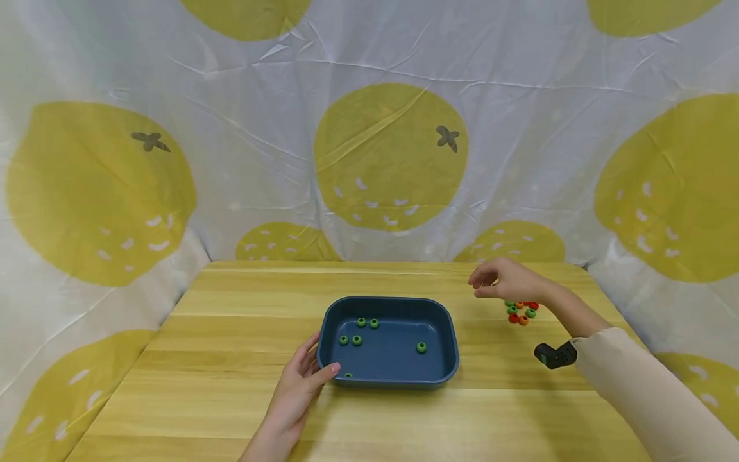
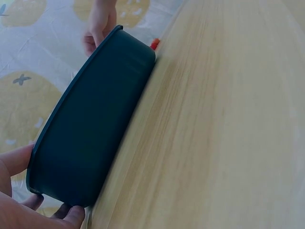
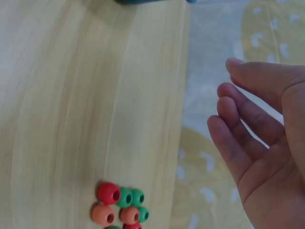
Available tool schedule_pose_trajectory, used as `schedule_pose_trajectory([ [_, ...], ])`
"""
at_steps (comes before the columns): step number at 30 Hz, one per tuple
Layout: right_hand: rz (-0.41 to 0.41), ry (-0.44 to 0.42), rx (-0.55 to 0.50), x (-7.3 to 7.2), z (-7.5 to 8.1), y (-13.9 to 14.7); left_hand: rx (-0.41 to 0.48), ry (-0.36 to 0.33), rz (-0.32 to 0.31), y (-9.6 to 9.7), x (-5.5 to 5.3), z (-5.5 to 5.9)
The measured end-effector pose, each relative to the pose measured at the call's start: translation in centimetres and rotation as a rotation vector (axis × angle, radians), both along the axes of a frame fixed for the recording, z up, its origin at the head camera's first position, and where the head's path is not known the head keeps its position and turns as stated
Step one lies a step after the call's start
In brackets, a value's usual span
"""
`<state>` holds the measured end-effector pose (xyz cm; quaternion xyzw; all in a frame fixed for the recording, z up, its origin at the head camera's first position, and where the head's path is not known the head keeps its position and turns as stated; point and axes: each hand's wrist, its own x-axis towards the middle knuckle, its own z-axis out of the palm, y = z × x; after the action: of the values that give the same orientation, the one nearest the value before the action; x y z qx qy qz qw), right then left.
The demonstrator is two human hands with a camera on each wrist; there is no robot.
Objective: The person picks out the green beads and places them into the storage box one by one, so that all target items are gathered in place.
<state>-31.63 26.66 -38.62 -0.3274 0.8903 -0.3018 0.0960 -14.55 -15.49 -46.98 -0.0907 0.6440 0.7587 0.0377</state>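
My left hand [image 1: 297,385] grips the tray [image 1: 392,383] at its near left corner; holding firmly should keep it steady. Green beads [image 1: 356,341] lie inside. Farther off are loose mixed beads [image 3: 127,213], best pinched singly; near them hovers my right hand [image 1: 502,278], pinching nothing, fingers loosely bent, thumb apart.

Left hand [image 1: 296,387] grips, thumb set apart from fingers. Right arm [image 1: 577,312] extends forward — right hand [image 1: 505,280] raised, fingers loosely bent, thumb separate.
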Motion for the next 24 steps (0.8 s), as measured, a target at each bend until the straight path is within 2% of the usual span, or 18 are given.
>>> schedule_pose_trajectory([
  [6,-0.074,-0.035,0.005,-0.1,-0.7,2.1,0.009,-0.006,-0.002,-0.1,0.0,-0.1],
  [14,-0.183,-0.089,0.001,-0.2,-1.4,5.4,0.038,0.038,-0.023,0.3,-0.3,-0.1],
  [24,-0.26,-0.127,0.003,0.2,-4.2,9.1,0.025,0.025,-0.011,0.1,-0.1,0.1],
])
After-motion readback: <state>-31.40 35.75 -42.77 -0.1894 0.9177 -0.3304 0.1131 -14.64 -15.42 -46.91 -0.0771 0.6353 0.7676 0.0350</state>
